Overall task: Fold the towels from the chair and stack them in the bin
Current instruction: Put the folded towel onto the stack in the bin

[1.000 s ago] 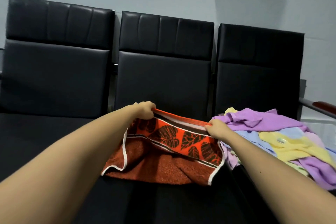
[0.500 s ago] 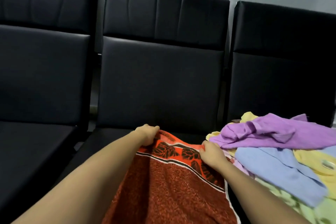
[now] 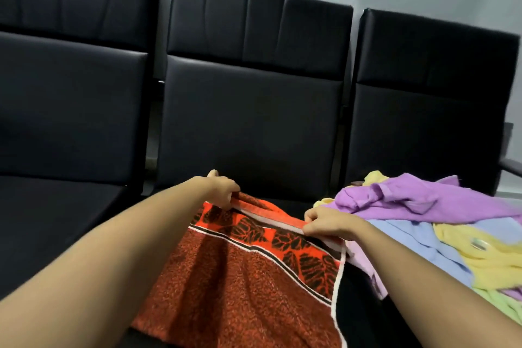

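Pinching the far edge of the orange leaf-patterned towel (image 3: 240,277) at both corners, left hand (image 3: 223,188) and right hand (image 3: 329,223) hold it taut over the middle chair seat (image 3: 293,203), likely squaring a fold.

Head-worn view, forward-down, close to chairs (image 3: 251,127)

Three black padded chairs (image 3: 254,121) in a row; one red-orange leaf-patterned towel (image 3: 240,277); one pile of pastel towels (image 3: 423,203), at least four colours; one left hand (image 3: 223,189), one right hand (image 3: 327,223)
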The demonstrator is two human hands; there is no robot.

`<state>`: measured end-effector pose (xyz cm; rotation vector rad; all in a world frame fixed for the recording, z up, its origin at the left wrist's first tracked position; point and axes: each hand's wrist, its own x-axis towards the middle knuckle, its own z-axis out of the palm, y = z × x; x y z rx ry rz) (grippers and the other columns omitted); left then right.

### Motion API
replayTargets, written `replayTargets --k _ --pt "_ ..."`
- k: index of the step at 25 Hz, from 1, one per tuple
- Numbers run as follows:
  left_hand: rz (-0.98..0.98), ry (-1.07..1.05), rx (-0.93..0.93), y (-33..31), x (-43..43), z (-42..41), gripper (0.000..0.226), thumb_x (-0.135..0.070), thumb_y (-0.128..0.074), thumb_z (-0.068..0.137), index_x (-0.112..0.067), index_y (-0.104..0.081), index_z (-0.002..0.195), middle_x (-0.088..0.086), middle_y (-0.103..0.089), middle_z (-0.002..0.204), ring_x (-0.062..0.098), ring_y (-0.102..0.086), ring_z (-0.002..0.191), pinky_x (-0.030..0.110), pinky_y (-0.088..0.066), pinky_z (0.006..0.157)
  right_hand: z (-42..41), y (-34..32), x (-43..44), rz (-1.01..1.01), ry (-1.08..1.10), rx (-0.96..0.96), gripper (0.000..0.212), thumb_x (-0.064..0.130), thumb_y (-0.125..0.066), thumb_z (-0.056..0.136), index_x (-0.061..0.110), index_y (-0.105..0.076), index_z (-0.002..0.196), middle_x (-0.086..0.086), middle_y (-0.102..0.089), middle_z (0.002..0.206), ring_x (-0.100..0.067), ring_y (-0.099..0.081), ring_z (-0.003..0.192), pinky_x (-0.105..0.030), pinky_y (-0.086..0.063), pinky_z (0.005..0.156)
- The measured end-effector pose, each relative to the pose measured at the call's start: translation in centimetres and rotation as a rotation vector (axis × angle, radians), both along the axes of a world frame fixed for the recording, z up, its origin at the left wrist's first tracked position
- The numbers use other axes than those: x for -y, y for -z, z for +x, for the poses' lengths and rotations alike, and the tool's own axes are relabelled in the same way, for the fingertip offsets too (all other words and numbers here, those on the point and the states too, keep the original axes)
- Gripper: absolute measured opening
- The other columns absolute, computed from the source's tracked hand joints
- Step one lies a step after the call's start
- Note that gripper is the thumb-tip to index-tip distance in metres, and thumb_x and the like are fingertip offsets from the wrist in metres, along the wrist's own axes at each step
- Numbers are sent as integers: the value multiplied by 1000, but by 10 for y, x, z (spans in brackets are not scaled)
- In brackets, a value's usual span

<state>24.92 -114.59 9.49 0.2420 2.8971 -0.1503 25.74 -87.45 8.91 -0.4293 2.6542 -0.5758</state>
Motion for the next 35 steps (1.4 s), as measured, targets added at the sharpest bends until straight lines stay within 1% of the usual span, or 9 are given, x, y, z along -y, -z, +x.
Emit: replayTargets --k 13,15,17,22,24,26,28,31,35 --pt "512 57 -46 -153 5 159 14 -17 -59 85 -30 -63 86 0 -67 94 20 -66 90 34 -56 79 125 -96 -5 -10 11 -106 26 16 -55 79 18 -38 61 4 -45 63 -10 -40 54 -20 -30 46" --pt "490 113 -30 -168 0 177 15 -19 -65 82 -32 -60 78 -1 -65 89 22 -66 89 39 -56 79 135 -95 -1 -166 -33 -185 22 18 -59 69 18 -40 57 6 -53 80 -6 -53 88 -19 -41 68" --pt "476 154 -69 -180 -6 191 17 -19 -68 82 -30 -58 76 -3 -63 86 17 -63 84 36 -55 78 145 -92 8 -331 -92 -176 28 5 -60 72 17 -41 56 6 -56 99 6 -31 124 -19 -21 109" --pt "426 159 -46 -196 -14 220 25 -3 -55 85 -25 -60 75 2 -63 90 18 -62 87 33 -54 80 159 -84 39 -484 -177 -151 20 14 -60 63 24 -49 50 7 -62 117 3 -13 139 -28 12 116" --pt "422 147 -20 -193 -13 225 27 -1 -52 85 -25 -60 75 4 -65 92 21 -63 90 38 -55 84 166 -87 51 -562 -204 -82 23 11 -60 61 25 -51 46 1 -58 126 -1 -20 136 -28 -1 116" --pt "457 133 -51 -191 -9 228 29 0 -51 85 -25 -60 73 4 -64 90 21 -63 87 38 -55 83 172 -82 60 -648 -164 32 12 18 -61 49 23 -51 45 2 -67 92 -13 -55 104 -31 -40 92" --pt "506 91 -87 -193 -1 233 29 1 -50 86 -24 -58 72 3 -62 87 19 -62 83 35 -55 78 171 -72 62 -692 -161 111 13 28 -62 41 22 -51 47 3 -57 66 -12 -52 67 -27 -39 60" --pt "563 62 -22 -192 8 235 30 7 -47 83 -20 -55 72 3 -61 85 19 -61 80 33 -54 72 168 -65 70 -805 -234 131 8 18 -60 51 19 -52 52 7 -61 120 -13 -52 116 -32 -41 98" --pt "622 90 12 -185 6 232 35 16 -42 80 -15 -54 69 11 -66 103 26 -63 94 37 -55 79 186 -70 97 -869 -309 322 16 1 -47 60 3 -52 75 9 -69 73 -4 -65 70 -14 -47 68"
